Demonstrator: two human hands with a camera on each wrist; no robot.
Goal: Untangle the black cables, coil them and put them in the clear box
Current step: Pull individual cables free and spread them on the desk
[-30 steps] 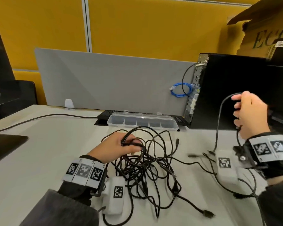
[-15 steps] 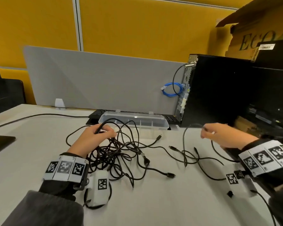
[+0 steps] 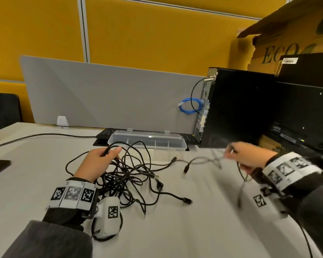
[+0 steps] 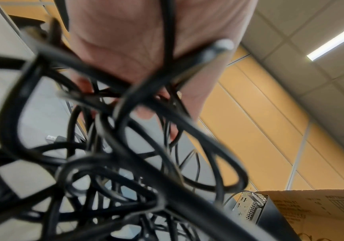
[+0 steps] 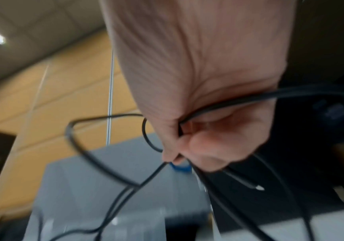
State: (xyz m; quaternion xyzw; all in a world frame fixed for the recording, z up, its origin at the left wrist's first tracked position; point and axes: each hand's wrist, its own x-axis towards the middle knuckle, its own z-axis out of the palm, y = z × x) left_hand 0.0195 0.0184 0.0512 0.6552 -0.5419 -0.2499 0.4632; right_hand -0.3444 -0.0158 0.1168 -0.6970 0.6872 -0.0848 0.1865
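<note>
White desk (image 3: pixel 175 229), bearing a lidded clear box (image 3: pixel 147 141) at its back edge before the grey divider, a tangle of black cables (image 3: pixel 131 175) gripped by the left hand (image 3: pixel 95 162), and one blurred black cable (image 3: pixel 203 161) pinched in the closed right hand (image 3: pixel 248 157).

The black cables (image 3: pixel 131 175) look like smooth, slightly shiny rubbery plastic with metal plug tips, the clear box (image 3: pixel 147 141) is glossy see-through plastic, the table (image 3: pixel 194 229) is matt and smooth, and the divider (image 3: pixel 101 97) looks like grey felt-like cloth.
</note>
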